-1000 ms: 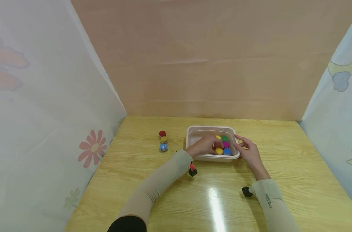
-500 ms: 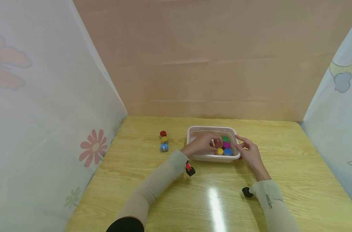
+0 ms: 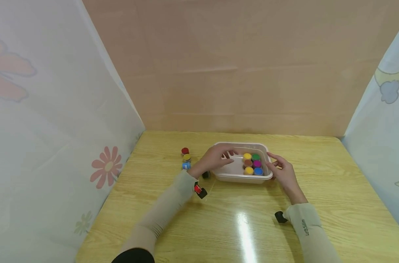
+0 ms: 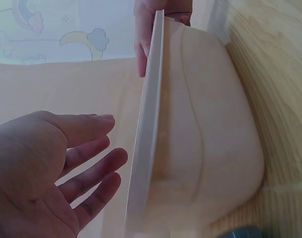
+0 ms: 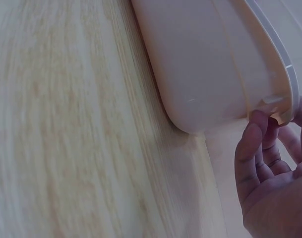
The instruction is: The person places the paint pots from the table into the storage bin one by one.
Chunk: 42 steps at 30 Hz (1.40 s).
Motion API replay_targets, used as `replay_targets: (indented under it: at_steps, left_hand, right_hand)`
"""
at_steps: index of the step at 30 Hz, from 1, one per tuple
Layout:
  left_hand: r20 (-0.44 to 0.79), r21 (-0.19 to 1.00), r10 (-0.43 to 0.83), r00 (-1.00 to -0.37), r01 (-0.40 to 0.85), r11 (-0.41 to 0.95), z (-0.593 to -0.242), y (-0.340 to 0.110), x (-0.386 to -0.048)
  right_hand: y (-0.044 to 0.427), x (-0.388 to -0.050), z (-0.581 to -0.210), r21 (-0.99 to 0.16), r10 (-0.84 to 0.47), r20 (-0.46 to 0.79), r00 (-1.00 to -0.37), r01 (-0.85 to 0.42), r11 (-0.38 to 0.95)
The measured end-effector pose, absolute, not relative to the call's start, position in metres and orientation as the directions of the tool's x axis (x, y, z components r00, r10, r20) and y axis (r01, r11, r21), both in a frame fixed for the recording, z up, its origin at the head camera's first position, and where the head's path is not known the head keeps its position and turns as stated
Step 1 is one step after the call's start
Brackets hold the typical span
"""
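Observation:
A pale pink plastic tub [image 3: 242,179] sits on the table. Small lidded jars stand upright at its right end: two yellow [image 3: 247,156], one green [image 3: 256,157], one brown [image 3: 248,163], one purple [image 3: 257,163] and one blue [image 3: 258,171]. My left hand [image 3: 215,157] hovers over the tub's left part, fingers spread and holding nothing; the left wrist view shows the hand [image 4: 46,168] apart from the rim. At the tub's right end my right hand [image 3: 284,177] pinches the rim, with curled fingertips under its lip in the right wrist view [image 5: 274,173].
Left of the tub, a red-lidded jar [image 3: 185,151], a yellow-lidded jar [image 3: 187,157] and a blue jar [image 3: 186,166], partly behind my left wrist, are on the wooden table [image 3: 238,226]. A dark round thing [image 3: 206,174] is by the tub's left front corner.
My left hand has let go of the brown-lidded jar among the others in the tub and moved left, its fingers opening. The right hand has stayed at the rim.

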<state>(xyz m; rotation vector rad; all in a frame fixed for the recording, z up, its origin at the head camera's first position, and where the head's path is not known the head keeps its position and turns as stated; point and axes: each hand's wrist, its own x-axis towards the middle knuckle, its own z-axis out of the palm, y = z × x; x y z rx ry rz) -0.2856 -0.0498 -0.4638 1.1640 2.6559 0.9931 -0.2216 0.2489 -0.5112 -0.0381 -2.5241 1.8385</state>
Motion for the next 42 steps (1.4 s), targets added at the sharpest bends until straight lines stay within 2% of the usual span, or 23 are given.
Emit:
replay_targets:
  at_steps: [16, 23, 33, 42]
  left_hand:
    - [0.209, 0.609, 0.5, -0.84, 0.512, 0.606, -0.48, -0.15, -0.268]
    - [0.188, 0.619, 0.446, -0.875, 0.458, 0.638, -0.488, -0.184, -0.258]
    - [0.156, 0.594, 0.389, -0.908, 0.401, 0.698, -0.505, -0.205, -0.248]
    - [0.163, 0.592, 0.373, -0.913, 0.393, 0.704, -0.521, -0.208, -0.252]
  right_hand:
    - [0.252, -0.222, -0.519, -0.943, 0.04, 0.025, -0.999, -0.01, 0.332]
    - [0.251, -0.222, -0.515, -0.943, 0.032, 0.01, -0.999, 0.001, 0.334]
    - [0.242, -0.212, -0.488, -0.956, 0.017, -0.017, -1.0, 0.021, 0.292]
    - [0.247, -0.218, -0.501, -0.95, 0.025, -0.035, -0.999, 0.041, 0.311]
